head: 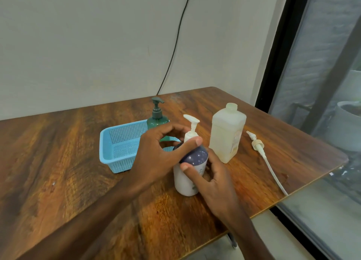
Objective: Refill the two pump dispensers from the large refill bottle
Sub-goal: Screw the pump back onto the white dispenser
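Two hands are on the white dispenser (185, 179), which stands upright on the counter (58, 152) w/ its pump head (192, 126) seated. The right hand (214, 173) wraps the body low down, thumb across the front, a closed grip steadying it. The left hand (156, 152) reaches over the top, thumb at the collar and fingers curled round the far side; grip looks closing on the collar, but whether it's fully pinched I can't tell.

Step in hand, as I read it: unscrewing the pump from the white dispenser so it can be filled. Pump not off yet.

The refill bottle (227, 131) stands just beside it to the right, cap-less, neck open, ready to pour. A loose pump w/ long dip tube (261, 152) lies on the counter beyond that, near the edge; prob. the refill bottle's own. The green dispenser (157, 117) stands at the back, behind the blue basket (115, 148), pump on, untouched.

Next move calls for: right hand holding the body firm so it doesn't spin, left twisting the collar, then lifting the pump straight up so the dip tube clears the neck w/o dripping. Bottle's smooth and rounded, may slip under torque. After that, somewhere to park the wet pump, then pour from the refill bottle; narrow neck, so slow tilt.
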Demonstrator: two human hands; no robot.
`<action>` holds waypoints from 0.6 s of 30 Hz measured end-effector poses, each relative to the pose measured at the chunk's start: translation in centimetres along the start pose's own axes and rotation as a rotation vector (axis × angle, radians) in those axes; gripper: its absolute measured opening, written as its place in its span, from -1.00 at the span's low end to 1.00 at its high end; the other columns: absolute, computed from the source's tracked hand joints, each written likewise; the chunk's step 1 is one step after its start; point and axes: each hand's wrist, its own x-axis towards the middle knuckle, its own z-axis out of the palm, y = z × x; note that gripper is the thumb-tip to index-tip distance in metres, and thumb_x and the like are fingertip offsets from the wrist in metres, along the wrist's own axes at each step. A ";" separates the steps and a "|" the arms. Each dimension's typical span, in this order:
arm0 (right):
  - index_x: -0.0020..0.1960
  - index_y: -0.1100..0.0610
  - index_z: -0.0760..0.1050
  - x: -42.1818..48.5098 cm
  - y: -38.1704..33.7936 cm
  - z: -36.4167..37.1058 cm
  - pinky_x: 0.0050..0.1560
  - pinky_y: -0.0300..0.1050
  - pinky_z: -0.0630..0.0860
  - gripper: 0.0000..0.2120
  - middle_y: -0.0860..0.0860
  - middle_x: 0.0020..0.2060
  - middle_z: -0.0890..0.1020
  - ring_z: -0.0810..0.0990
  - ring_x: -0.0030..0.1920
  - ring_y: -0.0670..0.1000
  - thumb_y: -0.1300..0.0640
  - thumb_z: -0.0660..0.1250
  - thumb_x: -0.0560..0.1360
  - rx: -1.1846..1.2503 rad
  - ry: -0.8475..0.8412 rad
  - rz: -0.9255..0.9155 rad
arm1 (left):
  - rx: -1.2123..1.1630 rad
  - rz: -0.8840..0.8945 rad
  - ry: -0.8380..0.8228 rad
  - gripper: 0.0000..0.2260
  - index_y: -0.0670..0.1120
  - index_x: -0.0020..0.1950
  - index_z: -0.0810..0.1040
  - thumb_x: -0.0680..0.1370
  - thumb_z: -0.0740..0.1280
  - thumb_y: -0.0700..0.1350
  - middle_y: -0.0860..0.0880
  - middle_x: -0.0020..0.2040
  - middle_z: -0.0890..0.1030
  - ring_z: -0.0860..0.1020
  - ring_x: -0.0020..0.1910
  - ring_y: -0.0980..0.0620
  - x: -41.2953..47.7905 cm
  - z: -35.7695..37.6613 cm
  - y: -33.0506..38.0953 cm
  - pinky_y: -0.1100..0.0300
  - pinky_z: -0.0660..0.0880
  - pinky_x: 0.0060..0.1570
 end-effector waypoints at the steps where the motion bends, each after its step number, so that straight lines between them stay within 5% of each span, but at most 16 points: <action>1: 0.30 -0.21 0.40 0.0 0.1 0.0 -0.04 -0.43 0.54 -0.51 -0.40 0.09 0.58 0.58 0.12 -0.33 -0.16 0.42 0.41 -0.009 0.005 -0.002 | 0.001 0.004 -0.004 -0.73 -0.02 0.04 0.70 0.45 0.54 0.10 0.13 -0.03 0.74 0.71 0.02 0.08 0.1 0.0 -0.2 0.25 0.64 0.02; 8: 0.26 -0.39 0.33 -0.2 0.3 0.1 -0.01 -0.47 0.51 -0.54 -0.50 0.14 0.52 0.52 0.18 -0.36 -0.29 0.41 0.42 -0.055 0.024 -0.010 | -0.052 0.015 -0.044 -0.63 0.01 0.12 0.66 0.37 0.61 0.04 0.15 0.06 0.72 0.69 0.13 0.12 0.0 -0.8 -0.7 0.28 0.65 0.01; 13: 0.32 -0.33 0.33 -0.1 0.4 0.3 0.04 -0.41 0.54 -0.43 -0.41 0.20 0.54 0.55 0.21 -0.30 -0.36 0.36 0.36 -0.064 0.036 -0.026 | -0.051 0.027 -0.098 -0.70 0.14 0.08 0.66 0.40 0.62 0.10 0.18 0.01 0.72 0.69 0.08 0.14 0.3 -1.3 -0.2 0.33 0.62 0.00; 18: 0.40 -0.31 0.30 -0.1 0.7 0.6 0.09 -0.33 0.55 -0.34 -0.38 0.24 0.53 0.53 0.24 -0.28 -0.43 0.32 0.35 -0.094 0.043 -0.039 | -0.039 0.095 -0.102 -0.72 0.09 0.10 0.65 0.46 0.60 -0.12 0.19 -0.02 0.72 0.70 0.06 0.16 0.0 -1.5 -0.4 0.38 0.58 0.03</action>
